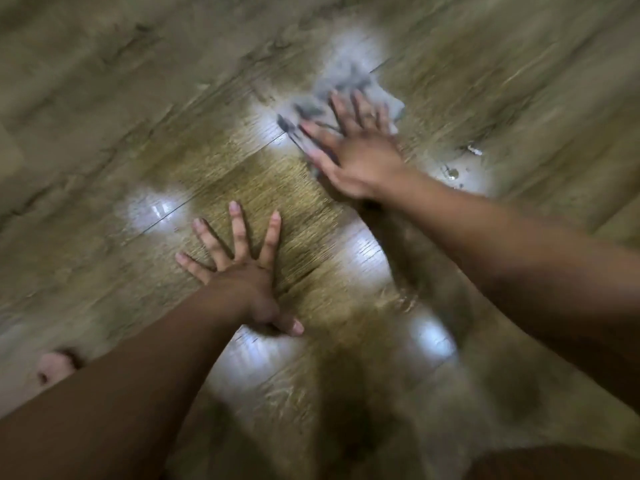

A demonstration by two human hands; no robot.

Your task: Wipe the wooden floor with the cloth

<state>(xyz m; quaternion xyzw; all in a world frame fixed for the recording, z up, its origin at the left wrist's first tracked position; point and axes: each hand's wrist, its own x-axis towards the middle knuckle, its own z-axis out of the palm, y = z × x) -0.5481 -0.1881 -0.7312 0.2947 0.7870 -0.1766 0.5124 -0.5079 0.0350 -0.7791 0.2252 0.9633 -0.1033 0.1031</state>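
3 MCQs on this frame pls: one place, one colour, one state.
1. Where is the cloth?
A) under the right hand
B) under the left hand
C) draped over a forearm

2. What colour is the cloth?
A) red
B) grey
C) yellow

3. How does the left hand lie?
A) clenched in a fist
B) pinching the cloth
C) fingers spread flat on the wooden floor

Key:
1 A, the right hand's fingers lie on top of it.
2 B, it shows pale grey against the brown boards.
3 C, its fingers splay on bare boards, apart from the cloth.
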